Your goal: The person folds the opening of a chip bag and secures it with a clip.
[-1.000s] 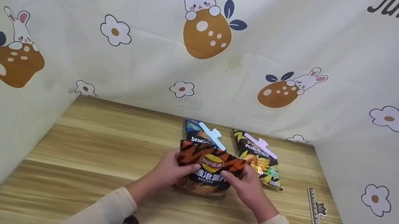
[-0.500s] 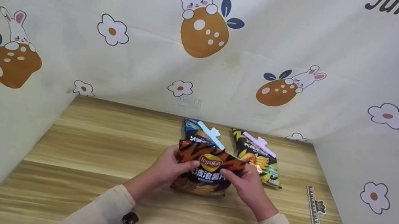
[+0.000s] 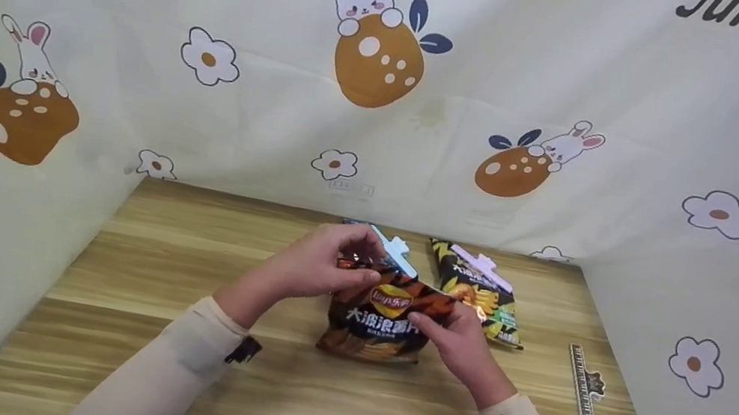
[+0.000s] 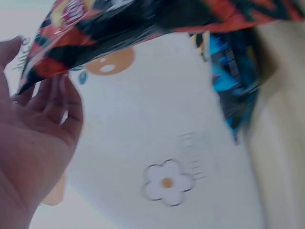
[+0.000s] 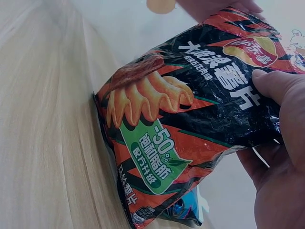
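Note:
An orange and black bag of potato chips (image 3: 375,326) stands upright on the table, its lower edge touching the wood in the right wrist view. My right hand (image 3: 466,346) grips its right side, thumb on the printed front and fingers behind. At the top left corner is my left hand (image 3: 318,259), its thumb in front of the bag and its fingers arched above the top edge. In the left wrist view the left hand's fingers (image 4: 55,102) lie loosely around that corner, apart from the thumb.
Behind stand a blue chip bag with a light blue clip (image 3: 396,250), partly hidden, and a yellow and black chip bag (image 3: 476,295) with a lilac clip (image 3: 481,267). A loose clip (image 3: 585,386) lies at the table's right. Printed cloth (image 3: 262,128) encloses the table.
My left hand has loosened from the bag's left side and risen to its top left corner. The right hand keeps its grip, and the bag has barely moved.

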Demonstrator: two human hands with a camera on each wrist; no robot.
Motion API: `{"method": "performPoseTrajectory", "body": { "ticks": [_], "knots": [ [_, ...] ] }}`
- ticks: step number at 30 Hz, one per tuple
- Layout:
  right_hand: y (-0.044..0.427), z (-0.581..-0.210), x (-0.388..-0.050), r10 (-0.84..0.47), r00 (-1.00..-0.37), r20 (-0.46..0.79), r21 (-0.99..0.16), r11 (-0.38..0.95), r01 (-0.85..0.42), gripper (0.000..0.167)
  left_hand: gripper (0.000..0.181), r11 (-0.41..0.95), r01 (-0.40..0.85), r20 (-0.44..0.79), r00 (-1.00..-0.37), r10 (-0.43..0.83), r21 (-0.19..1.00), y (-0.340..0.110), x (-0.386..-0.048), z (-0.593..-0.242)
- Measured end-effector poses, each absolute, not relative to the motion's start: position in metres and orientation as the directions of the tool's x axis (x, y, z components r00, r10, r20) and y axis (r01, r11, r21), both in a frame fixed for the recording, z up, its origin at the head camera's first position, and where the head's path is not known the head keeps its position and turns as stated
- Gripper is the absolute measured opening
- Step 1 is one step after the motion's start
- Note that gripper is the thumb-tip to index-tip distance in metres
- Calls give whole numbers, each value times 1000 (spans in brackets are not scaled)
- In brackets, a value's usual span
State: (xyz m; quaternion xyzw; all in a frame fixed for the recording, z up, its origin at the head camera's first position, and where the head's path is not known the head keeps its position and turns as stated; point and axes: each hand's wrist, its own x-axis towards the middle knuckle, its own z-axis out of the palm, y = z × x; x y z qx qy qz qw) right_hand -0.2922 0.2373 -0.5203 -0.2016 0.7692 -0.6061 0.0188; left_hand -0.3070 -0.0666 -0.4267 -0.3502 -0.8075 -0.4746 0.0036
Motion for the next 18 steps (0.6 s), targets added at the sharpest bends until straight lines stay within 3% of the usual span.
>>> {"method": "performPoseTrajectory", "body": {
  "ticks": [5,9,14,18],
  "knots": [
    [238,-520,-293,-340,-915,219,-938,185,-293,23,24,516,594,267,-775,573,618,-60,-303,-406],
    [238,-519,-293,-349,-909,229,-935,181,-305,22,32,670,587,212,-802,559,454,-49,-298,-394],
    [239,-519,-293,-337,-910,240,-926,200,-319,20,39,742,613,137,-788,600,273,-34,-300,-390],
    [239,-519,-294,-339,-912,230,-926,211,-312,20,38,759,604,68,-791,608,242,-27,-301,-391]
  ]
}}
